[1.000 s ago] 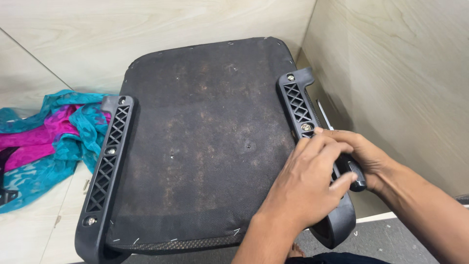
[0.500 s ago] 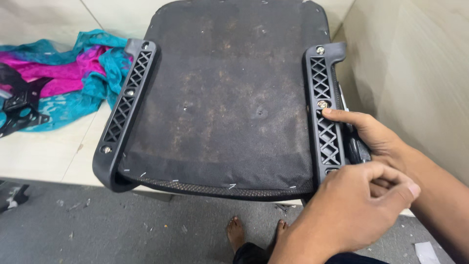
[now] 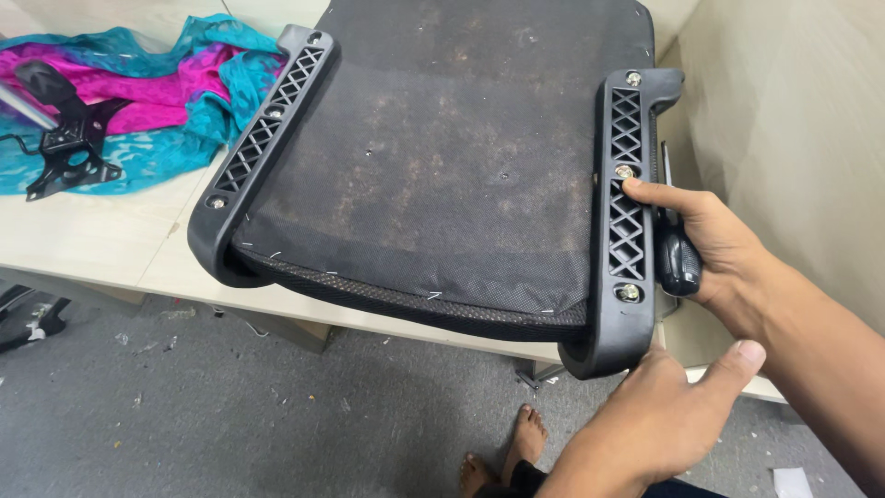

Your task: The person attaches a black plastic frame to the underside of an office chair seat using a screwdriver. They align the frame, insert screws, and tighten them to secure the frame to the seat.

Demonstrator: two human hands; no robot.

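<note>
Now, right hand point(image 3: 710, 240): closed round a dark tool handle point(image 3: 678, 263), forefinger on the right bracket point(image 3: 627, 221).
Left hand point(image 3: 664, 415): loosely curled at that bracket's near end, gripping nothing; a second ago it lay over the right.
Seat point(image 3: 433, 175): underside up on table point(image 3: 83, 240).
Beyond: cloth point(image 3: 138, 101).

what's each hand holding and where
Right hand grips a dark tool handle beside the right armrest bracket; left hand touches that bracket's near end.

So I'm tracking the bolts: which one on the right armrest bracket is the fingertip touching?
The middle bolt: the right hand has its index fingertip at it. The top bolt and bottom bolt sit untouched.
</note>
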